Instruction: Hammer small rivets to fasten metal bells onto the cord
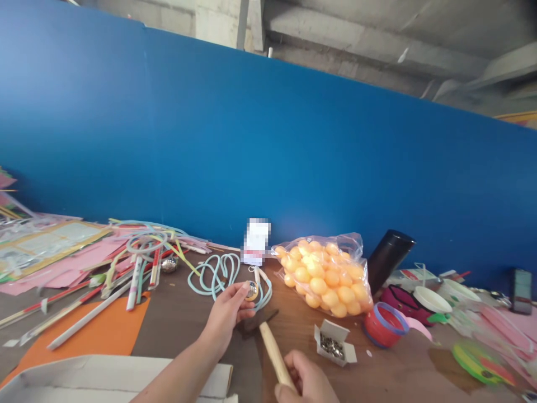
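Note:
My left hand (229, 313) is raised over the middle of the table, pinching a small round shiny metal piece (252, 290) with a gold-coloured edge; its exact kind is unclear. In my right hand (308, 378), at the bottom, is a hammer (274, 352), gripped by its pale wooden handle. The dark hammer head points away from me, just below and right of my left fingers. Right of the hammer stands an open small white box (333, 344) of metal tacks or nails. Pale blue cord (216, 274) lies coiled behind my left hand.
A clear bag of orange balls (323, 280) sits behind the box, beside a tilted black cylinder (390, 257). A red and blue cup (384, 326) is further right. Sticks and paper (79, 263) clutter the left; a cardboard tray (92, 369) lies in front. A blue partition (268, 140) rises behind.

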`<state>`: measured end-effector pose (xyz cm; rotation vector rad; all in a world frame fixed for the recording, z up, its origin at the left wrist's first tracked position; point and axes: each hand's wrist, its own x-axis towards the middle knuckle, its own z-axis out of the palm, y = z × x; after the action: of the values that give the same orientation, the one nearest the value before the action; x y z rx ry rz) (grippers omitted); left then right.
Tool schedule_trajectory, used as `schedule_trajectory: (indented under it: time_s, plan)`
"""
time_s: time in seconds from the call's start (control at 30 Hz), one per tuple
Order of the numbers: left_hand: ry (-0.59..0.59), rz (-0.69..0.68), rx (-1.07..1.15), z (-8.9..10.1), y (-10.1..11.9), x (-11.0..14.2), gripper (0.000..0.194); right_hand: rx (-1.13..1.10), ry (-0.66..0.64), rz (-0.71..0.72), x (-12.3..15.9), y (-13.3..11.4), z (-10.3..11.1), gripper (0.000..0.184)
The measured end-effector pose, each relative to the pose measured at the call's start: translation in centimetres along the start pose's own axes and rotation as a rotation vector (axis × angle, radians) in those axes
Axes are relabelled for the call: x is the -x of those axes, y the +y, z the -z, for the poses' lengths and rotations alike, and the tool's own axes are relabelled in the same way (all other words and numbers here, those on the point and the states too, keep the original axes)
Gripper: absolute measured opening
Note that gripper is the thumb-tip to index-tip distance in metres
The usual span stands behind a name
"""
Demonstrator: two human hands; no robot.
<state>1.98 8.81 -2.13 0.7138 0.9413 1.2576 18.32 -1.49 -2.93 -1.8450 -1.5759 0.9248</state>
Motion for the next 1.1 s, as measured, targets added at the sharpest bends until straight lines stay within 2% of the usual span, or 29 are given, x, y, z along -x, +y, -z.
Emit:
schedule_trajectory:
  time_s: [0.13, 0.37, 0.6, 0.73, 0.9, 1.1]
  plan:
    - [0.034, 0.008, 0.007, 0.0, -0.2, -0.1, 0.026, -0.288, 0.033, 0.01, 0.2, -0.8, 0.2, 0.009]
    - [-0.036, 0.033, -0.032, -0.1, -0.3, 0.2, 0.029, -0.628, 0.141, 0.122, 1.0, -2.0, -0.3, 0.049]
    - [-0.07, 0.077, -0.041, -0.6, 0.0, 0.5, 0.031, -0.575, 0.187, 0.127, 1.0, -1.4, -1.6, 0.048]
    - [-0.066, 0.076, -0.029, -0.6, 0.2, 0.6, 0.03, -0.613, 0.212, 0.118, 1.1, -1.5, -1.6, 0.052]
    - [-0.075, 0.104, -0.049, -0.6, 0.1, 0.5, 0.032, -0.61, 0.178, 0.122, 1.3, -1.8, -1.4, 0.052]
    - [-0.087, 0.098, -0.049, -0.7, 0.2, 0.8, 0.034, -0.62, 0.222, 0.096, 1.4, -2.1, -1.1, 0.055]
